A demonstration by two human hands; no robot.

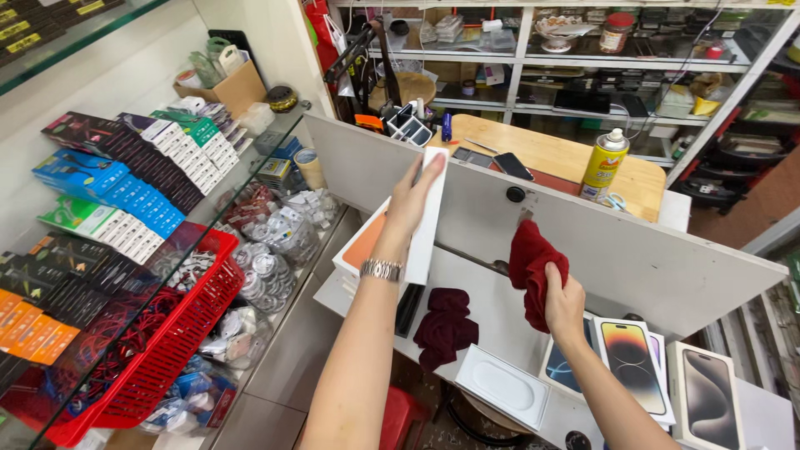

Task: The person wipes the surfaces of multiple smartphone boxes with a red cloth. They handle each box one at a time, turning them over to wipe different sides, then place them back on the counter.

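Note:
My left hand holds a white phone box with an orange face upright, raised above the white counter, fingers along its top edge. A metal watch sits on that wrist. My right hand grips a dark red cloth that hangs bunched against the white partition panel. A second dark red cloth lies crumpled on the counter below the box. An empty white box tray lies near the counter's front edge.
Three phone boxes lie flat at the right. A red basket of cables stands on the glass shelf at left, beside rows of boxed accessories. A yellow spray can and a phone sit on the wooden desk behind.

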